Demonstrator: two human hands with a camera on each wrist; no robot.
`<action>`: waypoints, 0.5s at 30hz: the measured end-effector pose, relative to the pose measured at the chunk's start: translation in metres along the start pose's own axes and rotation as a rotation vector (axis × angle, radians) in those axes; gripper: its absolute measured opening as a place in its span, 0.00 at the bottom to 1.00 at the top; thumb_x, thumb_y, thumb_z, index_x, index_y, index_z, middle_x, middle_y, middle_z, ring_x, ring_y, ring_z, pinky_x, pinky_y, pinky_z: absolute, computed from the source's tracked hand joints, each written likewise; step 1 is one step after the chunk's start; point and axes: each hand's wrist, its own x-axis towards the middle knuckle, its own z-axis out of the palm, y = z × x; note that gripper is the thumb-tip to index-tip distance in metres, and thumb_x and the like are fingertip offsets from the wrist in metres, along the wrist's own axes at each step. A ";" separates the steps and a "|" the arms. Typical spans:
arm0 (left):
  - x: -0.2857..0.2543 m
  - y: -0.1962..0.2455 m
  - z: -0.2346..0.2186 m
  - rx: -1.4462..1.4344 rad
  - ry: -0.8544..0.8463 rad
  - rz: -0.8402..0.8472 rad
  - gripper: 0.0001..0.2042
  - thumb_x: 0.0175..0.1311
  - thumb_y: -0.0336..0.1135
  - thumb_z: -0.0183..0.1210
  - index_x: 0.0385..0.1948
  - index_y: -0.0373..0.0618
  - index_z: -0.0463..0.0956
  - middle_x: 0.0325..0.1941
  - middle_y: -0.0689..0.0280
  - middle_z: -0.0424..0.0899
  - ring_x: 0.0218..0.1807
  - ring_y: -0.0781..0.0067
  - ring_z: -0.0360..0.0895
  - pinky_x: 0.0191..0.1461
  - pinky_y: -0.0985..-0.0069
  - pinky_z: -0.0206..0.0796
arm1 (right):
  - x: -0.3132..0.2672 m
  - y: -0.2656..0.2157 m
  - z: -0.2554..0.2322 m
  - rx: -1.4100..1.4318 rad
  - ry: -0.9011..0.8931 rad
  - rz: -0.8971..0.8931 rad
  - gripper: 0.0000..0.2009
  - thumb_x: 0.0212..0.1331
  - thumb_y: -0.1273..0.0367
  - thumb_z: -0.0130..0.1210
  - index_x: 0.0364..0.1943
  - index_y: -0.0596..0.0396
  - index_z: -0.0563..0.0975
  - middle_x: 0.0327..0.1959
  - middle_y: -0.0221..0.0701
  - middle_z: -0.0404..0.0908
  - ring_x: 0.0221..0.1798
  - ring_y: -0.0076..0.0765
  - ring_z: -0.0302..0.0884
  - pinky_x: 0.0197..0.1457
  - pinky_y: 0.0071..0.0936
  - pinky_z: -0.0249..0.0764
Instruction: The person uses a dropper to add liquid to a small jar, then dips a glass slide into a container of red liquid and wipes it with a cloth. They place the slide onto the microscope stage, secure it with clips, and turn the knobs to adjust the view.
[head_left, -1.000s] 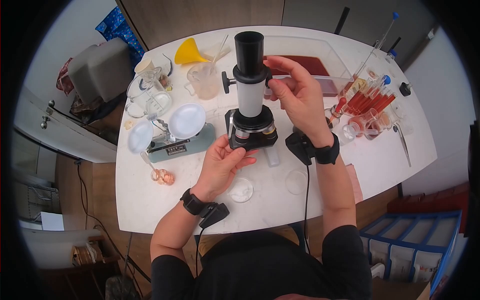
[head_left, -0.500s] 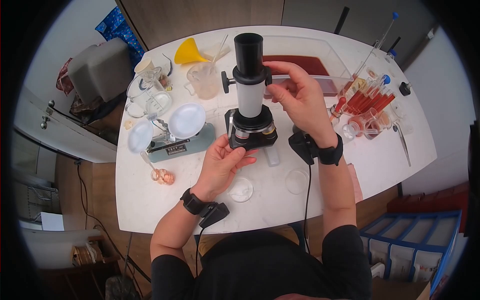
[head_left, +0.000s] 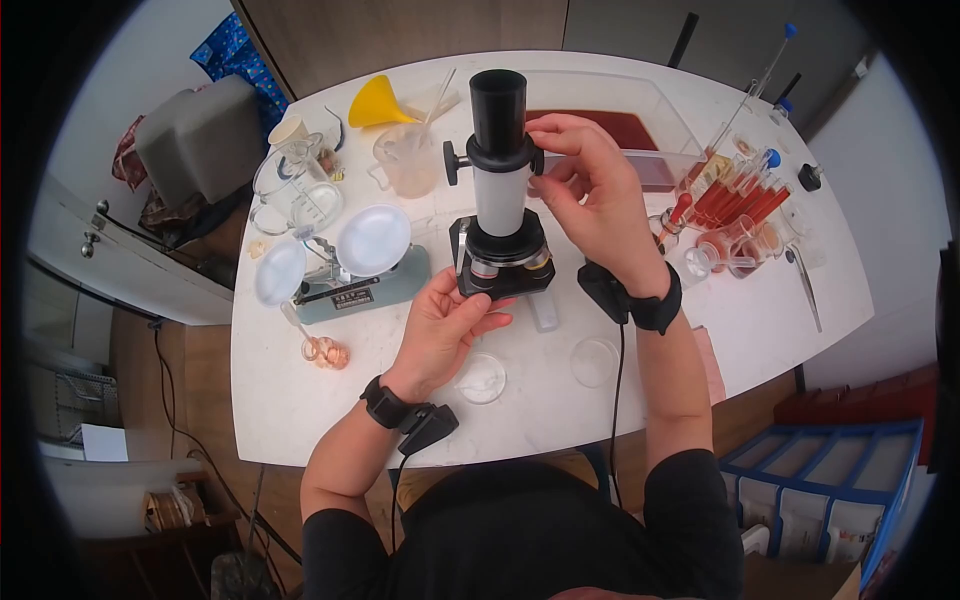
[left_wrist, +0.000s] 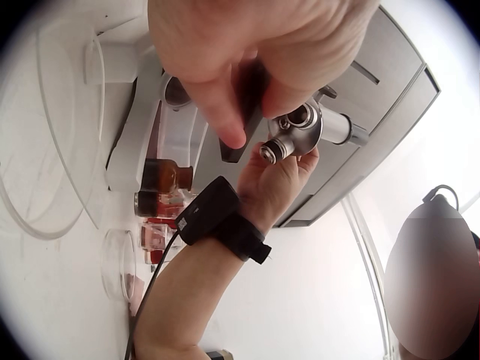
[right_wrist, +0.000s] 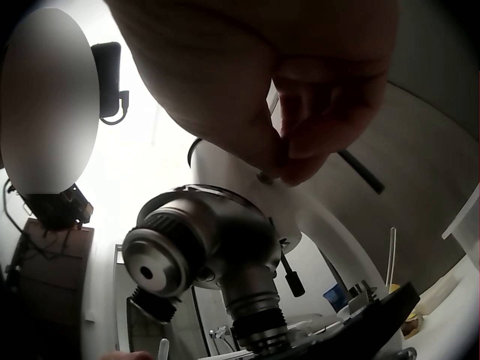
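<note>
The microscope (head_left: 498,200) stands upright over the middle of the counter (head_left: 290,415), its eyepiece tube pointing up. The left hand (head_left: 440,335) has its grip on the near edge of the black stage (head_left: 508,286), thumb above and fingers below. The right hand (head_left: 605,205) is raised beside the tube, its grip closed with thumb and fingertips at the right-hand focus knob (head_left: 537,160).

Writing is scarce. The green balance (head_left: 395,292) carries a dark label (head_left: 352,299) with pale characters too small to read. Marks run up the side of the clear measuring jug (head_left: 318,208) behind it, also illegible. In the left wrist view, a small pale print on the black wrist camera (left_wrist: 210,212) is too small to make out.

The counter's near edge curves in front of the torso, and both forearms cross it. Two round dishes, the left dish (head_left: 482,379) and the right dish (head_left: 595,362), lie between the microscope and that edge, well apart from each other. A narrow gap separates the balance from the microscope. The red-filled tubes (head_left: 735,200) stand to the right of the right hand, and the tweezers (head_left: 806,290) lie near the right edge.
</note>
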 end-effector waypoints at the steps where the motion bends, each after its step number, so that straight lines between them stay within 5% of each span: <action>1: 0.000 0.000 0.000 0.000 -0.001 0.000 0.15 0.64 0.26 0.53 0.53 0.40 0.66 0.52 0.59 0.77 0.51 0.66 0.78 0.49 0.74 0.77 | 0.000 0.001 0.000 0.001 0.000 -0.005 0.17 0.47 0.83 0.55 0.44 0.57 0.73 0.50 0.33 0.74 0.28 0.23 0.74 0.29 0.17 0.70; 15: 0.000 0.001 -0.001 -0.008 -0.013 -0.013 0.15 0.65 0.24 0.51 0.53 0.40 0.65 0.53 0.60 0.76 0.52 0.66 0.77 0.51 0.72 0.75 | -0.002 0.002 -0.001 0.002 -0.020 0.054 0.17 0.49 0.80 0.57 0.46 0.55 0.74 0.47 0.35 0.77 0.25 0.23 0.74 0.29 0.18 0.70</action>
